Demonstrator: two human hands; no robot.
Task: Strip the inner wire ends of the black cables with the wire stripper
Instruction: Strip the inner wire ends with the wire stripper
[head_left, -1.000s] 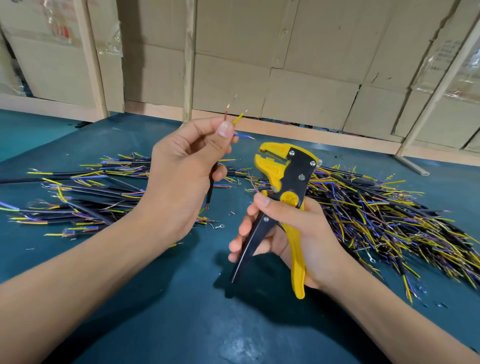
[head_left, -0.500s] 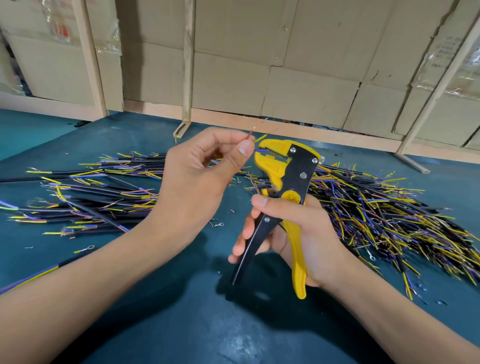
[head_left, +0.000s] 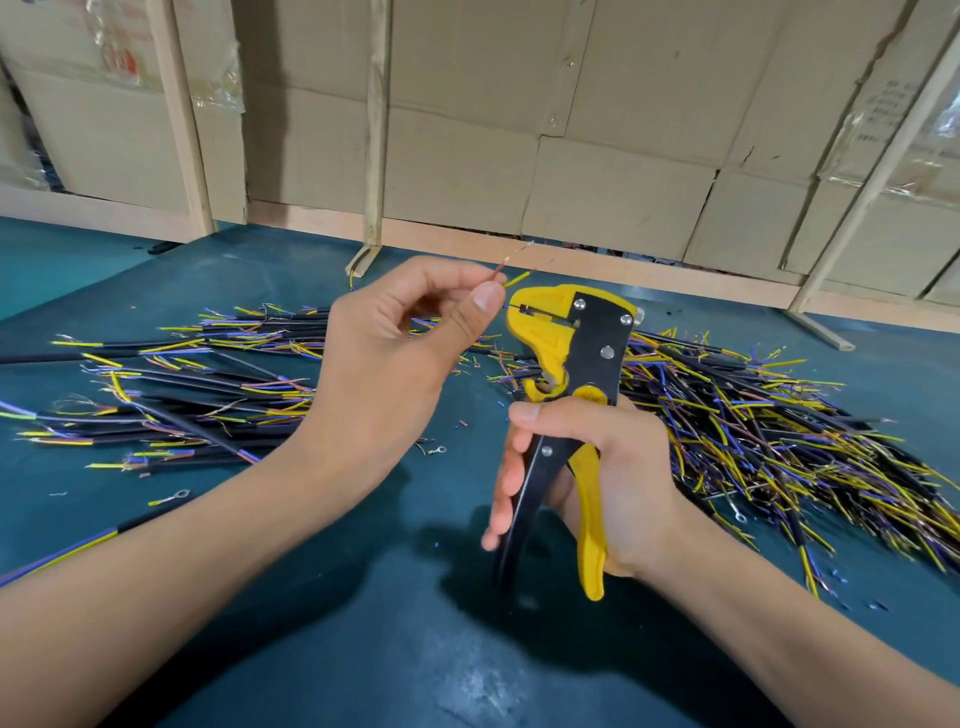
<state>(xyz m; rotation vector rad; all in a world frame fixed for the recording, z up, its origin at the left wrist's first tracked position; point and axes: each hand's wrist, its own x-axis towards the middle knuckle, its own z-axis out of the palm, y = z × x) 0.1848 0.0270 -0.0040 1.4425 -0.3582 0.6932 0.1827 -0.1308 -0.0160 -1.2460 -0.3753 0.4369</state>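
Head view, looking forward and down over a teal table (head_left: 363, 649), showed 2 bare hands raised close together above it. The left hand (head_left: 395, 364) pinched the end of 1 black cable between thumb and curled fingers, though the cable's black body was hidden behind the hand. From that pinch 2 thin inner wires fanned up and to the right: a red inner wire (head_left: 511, 258) with bare strands at its tip, and a yellow inner wire (head_left: 518, 280) lower down. A 3rd fine wire seemed to run level from the thumb into the tool, but it was too small to be sure.

The right hand (head_left: 597, 478) gripped the yellow and black wire stripper (head_left: 571, 358) upright, fingers curled round both handles, which stood apart. Its head pointed up, with the mouth facing left, just beside the left thumb. So the wire ends lay just left of the mouth, long axis roughly level, and the left hand was the nearer one to feed them in; the squeeze probably came next.

A cable pile (head_left: 182, 395) lay on the table to the left, well apart from a denser right cable pile (head_left: 779, 431) behind the tool.
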